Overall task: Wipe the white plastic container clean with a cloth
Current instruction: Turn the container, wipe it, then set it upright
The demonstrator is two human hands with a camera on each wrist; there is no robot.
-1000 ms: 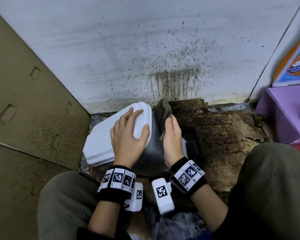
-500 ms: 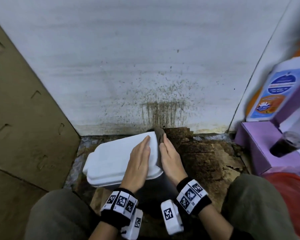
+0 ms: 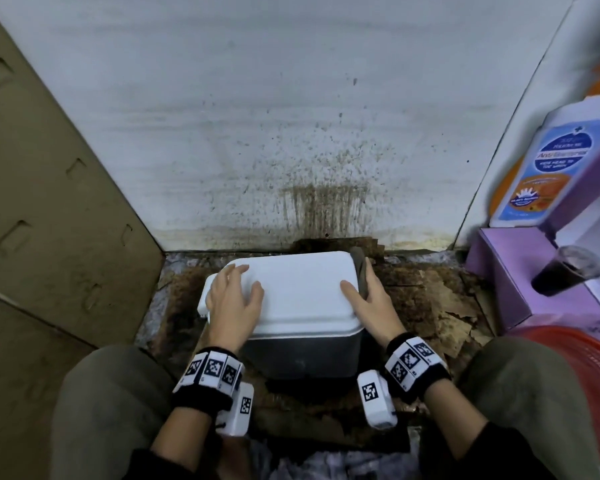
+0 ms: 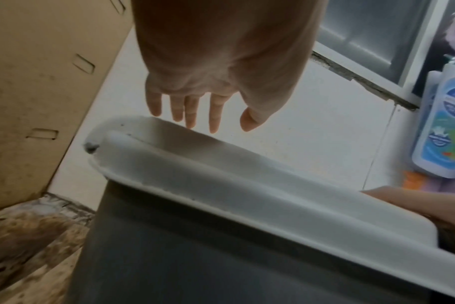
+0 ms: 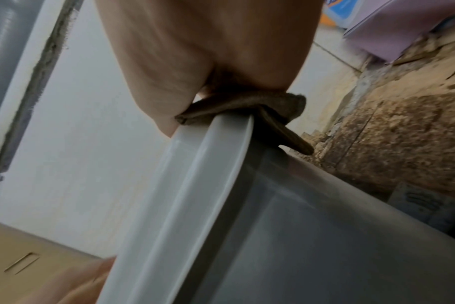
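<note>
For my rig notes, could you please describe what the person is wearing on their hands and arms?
Both hands are bare. The left hand and right hand each have a black wristband carrying white square tiles with black coded markers, plus a white camera block below. Dark sleeves begin lower down the forearms.

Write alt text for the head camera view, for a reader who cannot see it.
Seen from above, a crouching person steadies a white-lidded plastic container on a dirty floor: the left hand rests on the lid's left end, and the right hand presses a dark cloth against its right edge. Behind is a stained white wall.
</note>
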